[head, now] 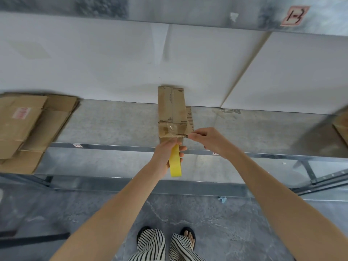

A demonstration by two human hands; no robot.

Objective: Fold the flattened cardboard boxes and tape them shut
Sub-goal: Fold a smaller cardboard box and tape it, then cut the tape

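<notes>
Taping is judged to be under way on one small brown cardboard box (pixel 172 110), which is stood folded on the grey metal shelf (pixel 113 121). Its flaps are seen closed, and a strip of clear glossy tape (pixel 172 128) is laid across its near end. The folding of this box therefore appears done and only the sealing is left to finish; whether the strip is cut from the roll cannot be told. A stack of flattened brown cardboard boxes (pixel 28 125) is seen well apart at the left of the same shelf, apparently not yet folded, and a further piece of brown cardboard (pixel 341 127) is cut off by the right edge, so much of the task is judged to be left. The yellow roll of tape (pixel 175 163) is grasped by the left hand (pixel 163 157), fingers curled round it, just below the near end of the box. The tape at the box's near right corner is pinched by the right hand (pixel 209 140) between thumb and fingertips. The box is thus placed just beyond both hands, met at its corner by the right and close above the left.
</notes>
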